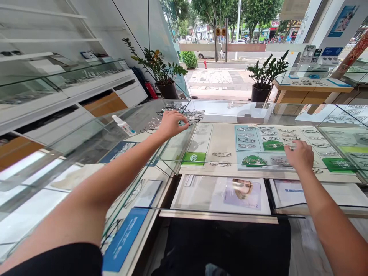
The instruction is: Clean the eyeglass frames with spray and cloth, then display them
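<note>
My left hand (173, 123) reaches over the glass counter at the corner, its fingers curled toward the thumb around a dark, thin frame part of a pair of eyeglasses. Several more eyeglasses (194, 114) lie in a loose group beside and behind that hand. On the right, my right hand (300, 154) is over the display of eyeglasses (289, 135), thumb and fingers bent but apart. Near its fingertips is a green card (273, 146) with a pair of eyeglasses on it. Whether the right fingertips touch a frame is hard to see.
A white spray bottle (123, 125) stands on the left counter. Below me is a pulled-out white drawer (207, 195) with a picture card. A blue panel (126, 239) lies in the left case. Potted plants (261, 92) stand by the glass door. Glass edges surround both arms.
</note>
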### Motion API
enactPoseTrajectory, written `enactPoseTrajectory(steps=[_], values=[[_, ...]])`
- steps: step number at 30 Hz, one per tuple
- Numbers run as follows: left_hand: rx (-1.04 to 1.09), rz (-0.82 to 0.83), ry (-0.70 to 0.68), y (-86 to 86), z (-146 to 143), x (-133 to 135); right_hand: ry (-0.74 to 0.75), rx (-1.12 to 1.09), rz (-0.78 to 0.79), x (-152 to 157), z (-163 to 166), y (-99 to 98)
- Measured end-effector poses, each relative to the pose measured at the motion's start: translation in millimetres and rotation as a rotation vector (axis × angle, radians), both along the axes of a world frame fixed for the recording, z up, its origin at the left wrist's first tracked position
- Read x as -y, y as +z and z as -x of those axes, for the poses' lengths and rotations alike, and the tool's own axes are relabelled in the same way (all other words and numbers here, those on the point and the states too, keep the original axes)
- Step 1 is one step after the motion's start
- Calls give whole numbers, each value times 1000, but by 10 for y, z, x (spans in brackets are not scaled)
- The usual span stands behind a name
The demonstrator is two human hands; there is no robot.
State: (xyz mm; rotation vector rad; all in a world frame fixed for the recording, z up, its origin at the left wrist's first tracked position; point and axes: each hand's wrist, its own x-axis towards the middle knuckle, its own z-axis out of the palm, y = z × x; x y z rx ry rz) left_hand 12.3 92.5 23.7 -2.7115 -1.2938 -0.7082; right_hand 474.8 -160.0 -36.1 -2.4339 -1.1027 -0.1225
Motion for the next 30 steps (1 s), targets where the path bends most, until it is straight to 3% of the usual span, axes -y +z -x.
enactPoseTrajectory(steps=[4,8,11,14,18,22,27,30], values=[[146,130,-218,182,-8,641,0,21,-30,-7,-35,-40],[212,473,-445,222,-146,1383,4,25,-14,3,-43,-13],[215,753,-536,86,-263,1808,14,16,-15,12,-39,14],[141,911,-565,-180,-366,1998,19,16,-27,17,-35,29],[-25,921,-514,-643,-506,1900,8,13,-4,21,-20,47],[-105,663,-335,-1054,-693,1545,1,18,23,28,4,69],[-109,411,-176,-1323,-996,961,-2,30,22,34,1,36],[-148,313,-163,-1406,-1150,656,-7,46,-12,32,-16,-18]])
